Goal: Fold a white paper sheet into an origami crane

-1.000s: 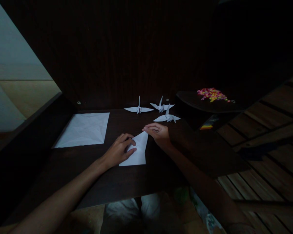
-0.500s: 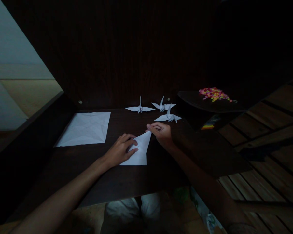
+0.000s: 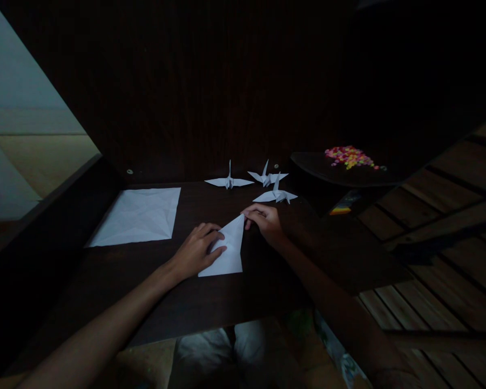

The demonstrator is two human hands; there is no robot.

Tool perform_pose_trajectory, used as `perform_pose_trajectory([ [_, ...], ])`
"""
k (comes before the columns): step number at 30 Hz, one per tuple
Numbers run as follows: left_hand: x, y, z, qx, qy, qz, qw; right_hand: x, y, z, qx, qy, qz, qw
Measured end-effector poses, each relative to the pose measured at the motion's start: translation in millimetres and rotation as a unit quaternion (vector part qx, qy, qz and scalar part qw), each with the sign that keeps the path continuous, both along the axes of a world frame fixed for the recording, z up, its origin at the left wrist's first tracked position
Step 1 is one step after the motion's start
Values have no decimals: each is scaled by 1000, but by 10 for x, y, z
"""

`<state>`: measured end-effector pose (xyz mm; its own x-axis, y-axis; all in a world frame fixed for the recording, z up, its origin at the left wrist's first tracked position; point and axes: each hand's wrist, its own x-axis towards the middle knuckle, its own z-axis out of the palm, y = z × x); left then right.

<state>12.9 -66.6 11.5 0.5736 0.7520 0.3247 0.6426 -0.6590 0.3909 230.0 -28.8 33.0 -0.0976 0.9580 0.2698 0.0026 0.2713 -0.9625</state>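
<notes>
A partly folded sheet of white origami paper [image 3: 231, 254] lies on the dark table, its narrow point toward the far side. My left hand [image 3: 196, 246] rests on the paper's left part, thumb and fingers spread and pressing on it. At the far tip, my right hand [image 3: 265, 220] is closed in a pinch on the paper's corner. Just beyond that hand sit three white paper cranes: one at the left [image 3: 229, 182], one at the back right [image 3: 267, 177] and a nearer one [image 3: 276, 195]. My palms and some fingertips are hidden.
A creased white paper sheet [image 3: 135, 216] lies flat at the left, beside a dark side panel [image 3: 44, 216]. Small colourful pieces [image 3: 350, 156] are heaped on a raised dark shelf [image 3: 308, 162] at the right. A dark upright board [image 3: 210, 81] closes off the back.
My right hand has shifted slightly left and its fingers have changed position at the paper's tip. The tip points a little more to the left. My left hand has stayed on the paper.
</notes>
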Motion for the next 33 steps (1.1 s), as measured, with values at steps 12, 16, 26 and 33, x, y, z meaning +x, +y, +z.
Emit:
perform_pose_trajectory([
  [12, -8, -6, -1, 7, 1, -8, 1000, -34, -55, 10, 10, -46, 2, 999],
  [16, -13, -9, -6, 15, 4, -11, 1000, -44, -51, -30, 11, -78, -11, 997],
  [26, -17, -2, -17, 18, 15, -15, 1000, -54, -57, -55, 26, -98, -24, 995],
  [33, -25, -10, 47, 19, 60, -29, 998, -58, -102, -30, 110, -237, -37, 965],
])
